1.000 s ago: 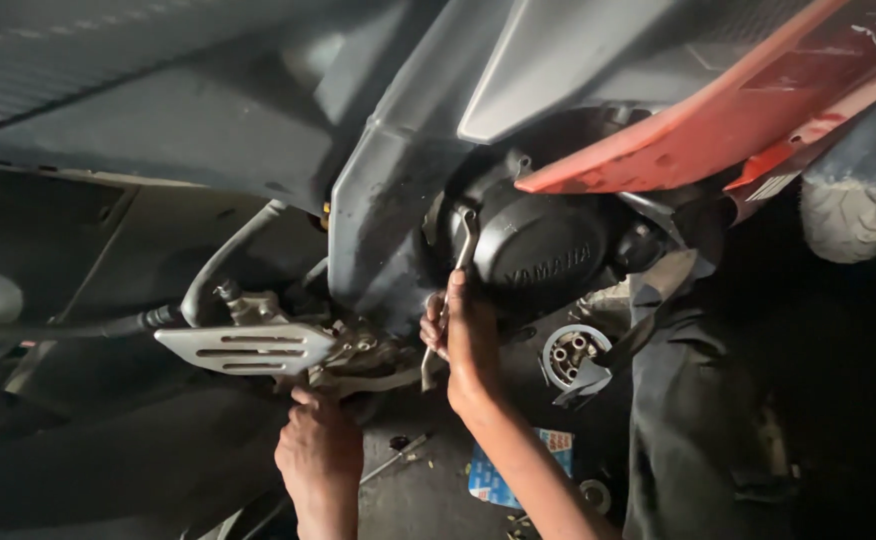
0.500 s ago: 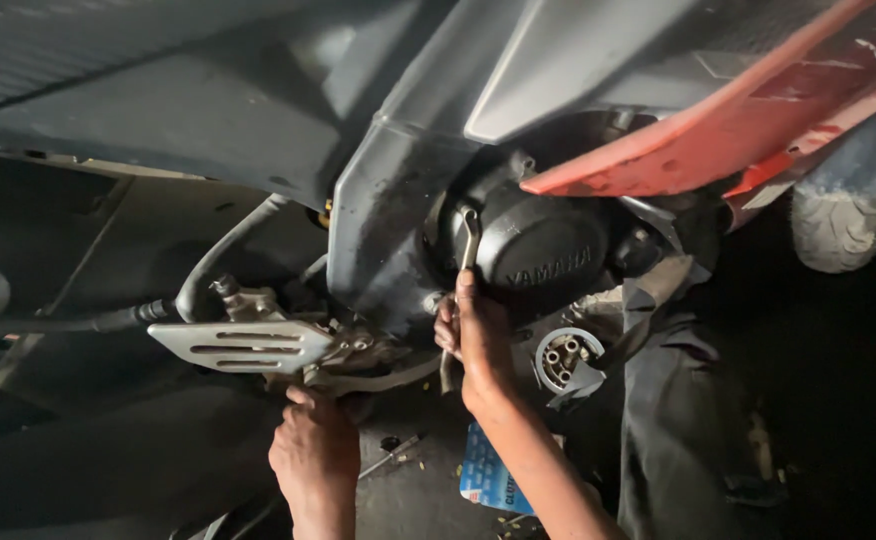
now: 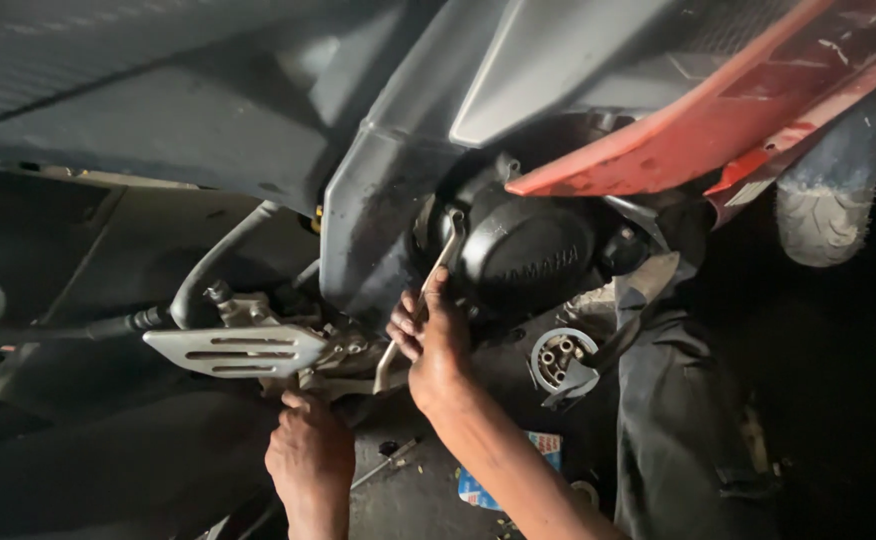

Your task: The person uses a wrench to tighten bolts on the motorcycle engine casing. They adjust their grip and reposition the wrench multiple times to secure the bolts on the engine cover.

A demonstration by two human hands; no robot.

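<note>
Evidently your right hand [image 3: 436,345] gripped spanner [image 3: 420,300] mid-shaft, head at 1 o'clock on black engine cover [image 3: 528,255]. Left hand [image 3: 308,455] at 7 o'clock, closed under footrest bracket [image 3: 238,350]; contents unclear. Spanner likely stiff, slippery; hold nearer shaft end.

Blue and white packet [image 3: 480,487] with a red patch, flat on the floor, partly hidden

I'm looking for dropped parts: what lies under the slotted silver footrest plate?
Under the slotted silver footrest plate, the left hand reaches up; its fingers are hidden behind the bracket. Nearby, a thin metal tool lies on the floor.
</note>
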